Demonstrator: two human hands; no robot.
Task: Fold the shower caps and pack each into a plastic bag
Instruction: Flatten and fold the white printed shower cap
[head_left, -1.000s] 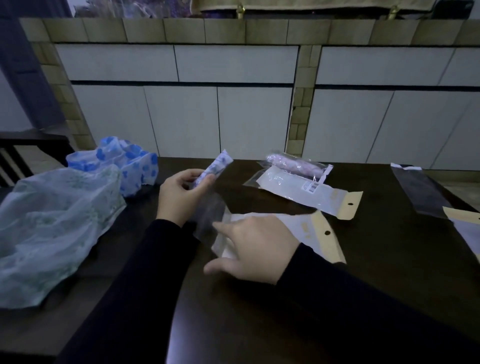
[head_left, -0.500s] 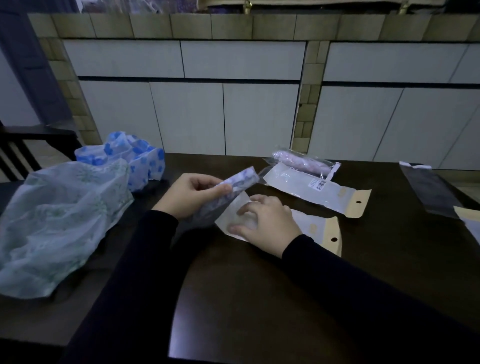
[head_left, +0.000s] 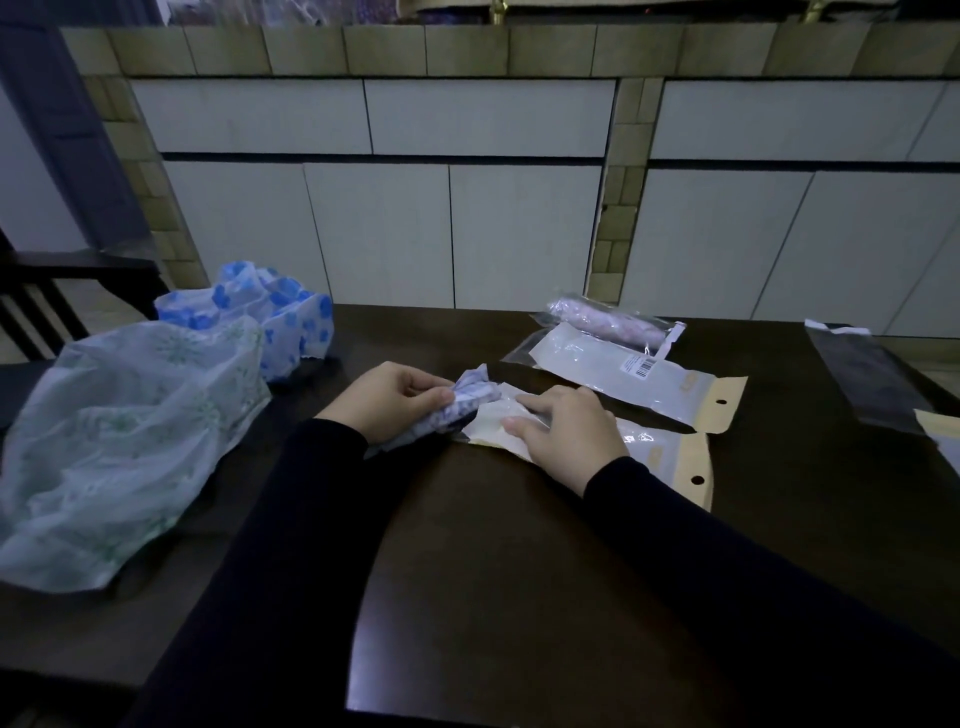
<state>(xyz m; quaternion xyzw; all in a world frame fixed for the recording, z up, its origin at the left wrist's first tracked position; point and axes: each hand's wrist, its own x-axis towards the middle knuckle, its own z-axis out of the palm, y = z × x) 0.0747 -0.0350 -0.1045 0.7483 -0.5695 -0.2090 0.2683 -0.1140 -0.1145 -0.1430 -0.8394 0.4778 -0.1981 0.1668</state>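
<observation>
- On the near half of the table nothing lies but two dark sleeves reaching in
- Mid-table, the left hand has fingers and thumb clamped on a folded cap, its tip at the mouth of a bag lying flat
- The right hand presses that bag down near its opening, fingers fairly straight and slightly apart; whether it pinches the film I cannot tell
- This cap looks folded but not yet inside, so I judge it mid-insertion
- To the left, a green cap and behind it a blue cap lie loose, unfolded, left to do
- Farther right, a spare bag lies flat and seemingly unfilled, and beyond it a packed bag holds a pinkish roll, so one looks done
- At the far right edge more bags lie waiting
</observation>
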